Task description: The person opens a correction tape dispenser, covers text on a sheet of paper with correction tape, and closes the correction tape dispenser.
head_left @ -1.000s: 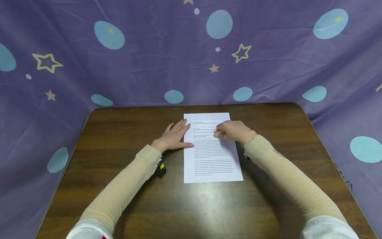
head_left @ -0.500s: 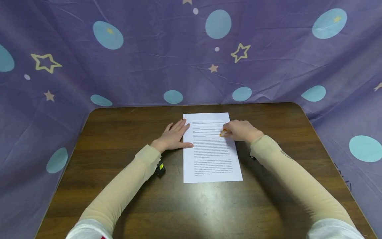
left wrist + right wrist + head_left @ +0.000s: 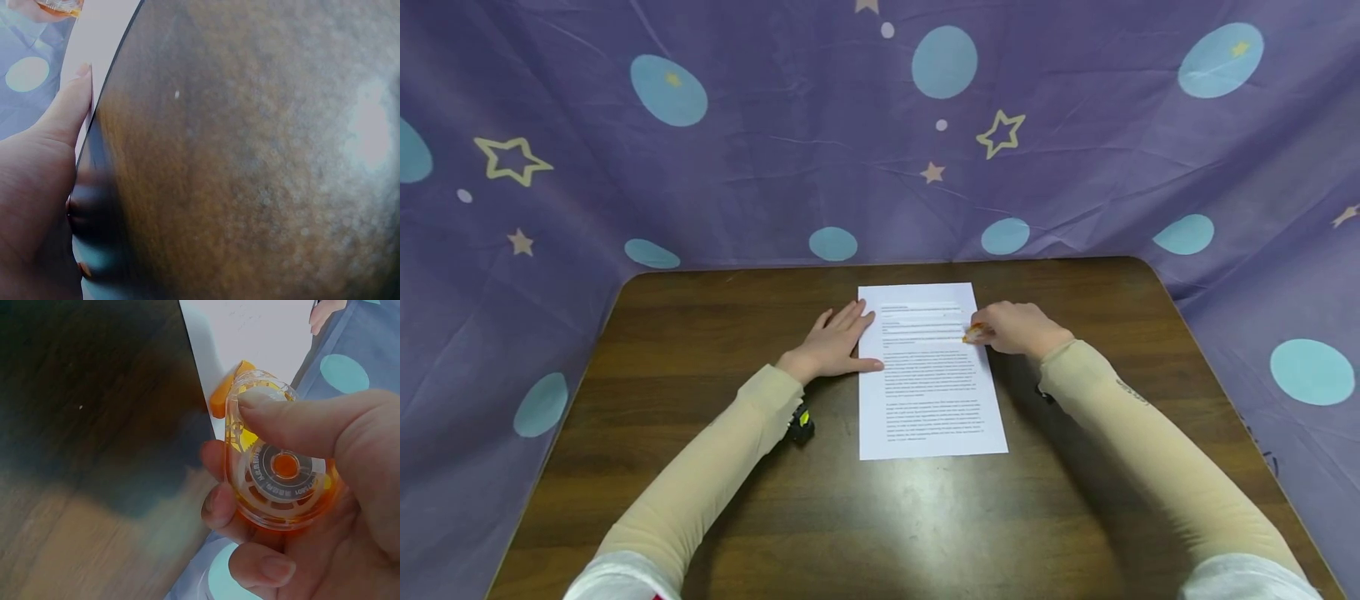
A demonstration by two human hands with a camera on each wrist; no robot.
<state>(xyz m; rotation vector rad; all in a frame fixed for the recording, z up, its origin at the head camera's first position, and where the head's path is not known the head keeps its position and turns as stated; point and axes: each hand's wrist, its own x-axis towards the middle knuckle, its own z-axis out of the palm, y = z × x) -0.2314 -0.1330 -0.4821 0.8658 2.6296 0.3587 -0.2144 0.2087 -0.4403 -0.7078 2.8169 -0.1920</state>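
A printed sheet of paper point(image 3: 931, 417) lies flat on the wooden table. My left hand point(image 3: 833, 343) rests with spread, straight fingers over the sheet's left edge; its thumb point(image 3: 74, 100) lies along that edge in the left wrist view. In my right hand point(image 3: 1018, 327) is a correction tape dispenser point(image 3: 281, 469), clear with an orange hub and an orange cap point(image 3: 224, 397) near its tip. Thumb and curled fingers grip it from both sides. The dispenser's tip is at the sheet's right edge, at the end of a printed line in the upper half.
The brown wooden table point(image 3: 700, 500) reaches all round the sheet. A purple curtain point(image 3: 760, 125) with stars and blue spots hangs behind and at both sides. A dark wrist camera point(image 3: 802, 425) sits under the left wrist.
My right hand has slid to the right with the correction tape dispenser, from the middle of the text to the sheet's right edge. The left hand has stayed in place on the paper.
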